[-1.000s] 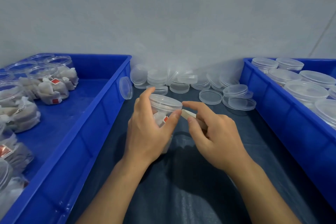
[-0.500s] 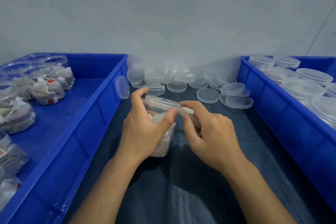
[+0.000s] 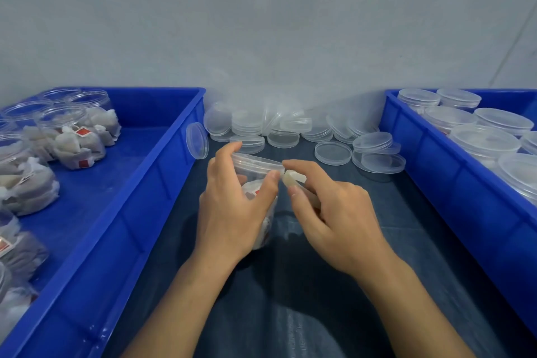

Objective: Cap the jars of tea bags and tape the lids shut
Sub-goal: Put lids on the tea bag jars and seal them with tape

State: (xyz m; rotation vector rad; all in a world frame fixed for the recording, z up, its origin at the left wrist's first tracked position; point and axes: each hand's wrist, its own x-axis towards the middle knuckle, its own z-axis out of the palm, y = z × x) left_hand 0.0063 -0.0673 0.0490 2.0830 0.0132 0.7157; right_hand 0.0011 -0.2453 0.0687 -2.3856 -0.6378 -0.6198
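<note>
A clear plastic jar of tea bags point(image 3: 258, 180) with its clear lid point(image 3: 257, 162) on stands tilted on the dark cloth in the middle. My left hand point(image 3: 232, 206) grips the jar from the left, thumb at the lid's right edge. My right hand point(image 3: 334, 212) holds a small pale roll of tape point(image 3: 292, 178) between thumb and forefinger, its end right at the lid's rim beside my left thumb. Most of the roll is hidden in my palm.
A blue bin point(image 3: 139, 183) on the left holds several uncapped jars of tea bags point(image 3: 75, 139). A blue bin point(image 3: 453, 171) on the right holds capped jars point(image 3: 485, 142). Loose clear lids point(image 3: 290, 131) are piled at the back against the wall; one lid point(image 3: 197, 140) leans on the left bin.
The view has shifted slightly. My left hand has kept hold of the jar and lowered it a little; my right hand has kept the tape at the lid's rim.
</note>
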